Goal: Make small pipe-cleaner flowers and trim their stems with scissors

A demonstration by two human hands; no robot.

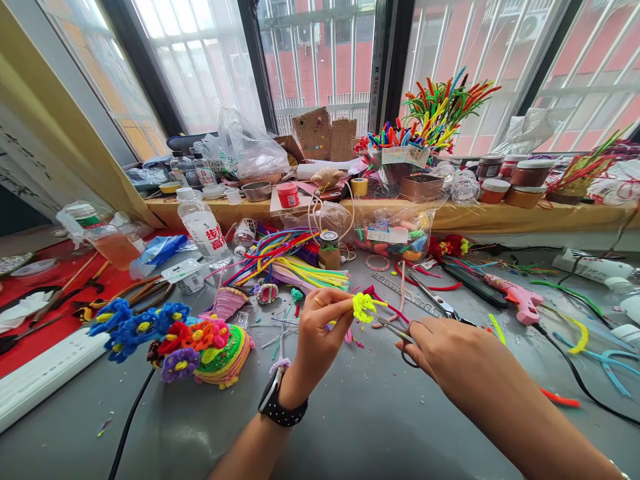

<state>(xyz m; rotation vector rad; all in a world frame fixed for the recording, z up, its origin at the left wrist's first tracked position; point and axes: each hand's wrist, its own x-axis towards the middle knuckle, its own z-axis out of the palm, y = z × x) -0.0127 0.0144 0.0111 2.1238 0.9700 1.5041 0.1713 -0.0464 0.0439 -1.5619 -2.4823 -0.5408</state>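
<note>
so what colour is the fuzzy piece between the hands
The fuzzy piece is neon yellow; see the head view.

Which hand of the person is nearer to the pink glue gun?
Right. The right hand, with the scissors, is in front of and to the left of the pink glue gun; the left hand, pinching the yellow flower, is farther left.

This is a craft workspace, whether home or studio cannot be told, below barred windows (330,60) at twelve o'clock. Its grey worktop (360,427) carries a bundle of pipe cleaners (315,273) near the centre, a pink hot-glue gun (525,300) between three and four o'clock, and fuzzy pipe-cleaner flowers (145,327) at eight. Lidded jars (533,173) stand on the cloth-covered ledge (480,217) between two and three o'clock.
</note>
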